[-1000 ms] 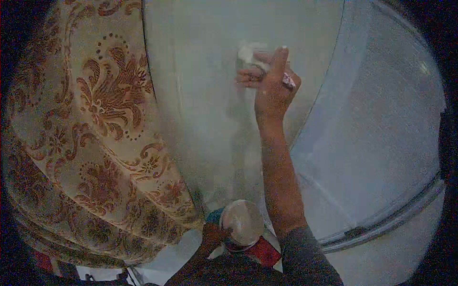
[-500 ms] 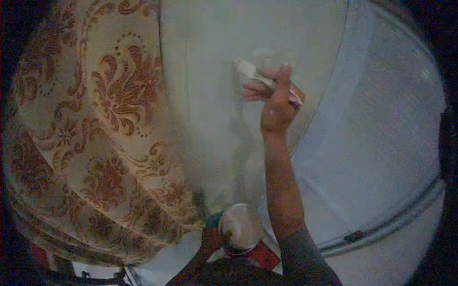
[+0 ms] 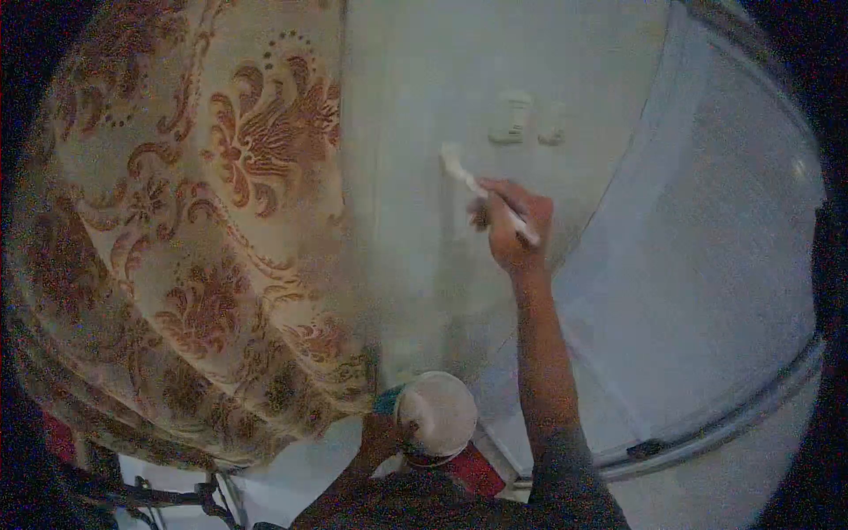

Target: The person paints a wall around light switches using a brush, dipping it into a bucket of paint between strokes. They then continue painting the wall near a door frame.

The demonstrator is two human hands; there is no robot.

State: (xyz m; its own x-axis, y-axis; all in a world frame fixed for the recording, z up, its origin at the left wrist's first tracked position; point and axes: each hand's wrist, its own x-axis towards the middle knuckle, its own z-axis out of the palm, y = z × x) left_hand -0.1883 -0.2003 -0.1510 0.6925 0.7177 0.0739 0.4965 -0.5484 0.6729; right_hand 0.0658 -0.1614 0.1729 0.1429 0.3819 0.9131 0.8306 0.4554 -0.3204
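Note:
A paintbrush (image 3: 465,176) with a pale handle is in my right hand (image 3: 516,219), whose fingers are wrapped round it. Its pale bristle end points up and left and appears to meet the light wall (image 3: 406,238); the dim picture hides the exact contact. Close to my body, my left hand (image 3: 382,435) grips the side of a round tub (image 3: 438,413), which has a pale inside and a teal patch at its left. Part of the left hand's fingers is hidden behind the tub.
Left of the wall strip hangs a patterned curtain (image 3: 265,141) in folds. Two small pale fittings, a larger one (image 3: 512,119) and a smaller one (image 3: 552,125), sit on the wall above my right hand. A mesh-like panel (image 3: 689,247) with a curved frame stands at right.
My right hand and the brush have moved down the wall, uncovering the fittings. The hand's fingers are more closed round the handle. The view has shifted slightly.

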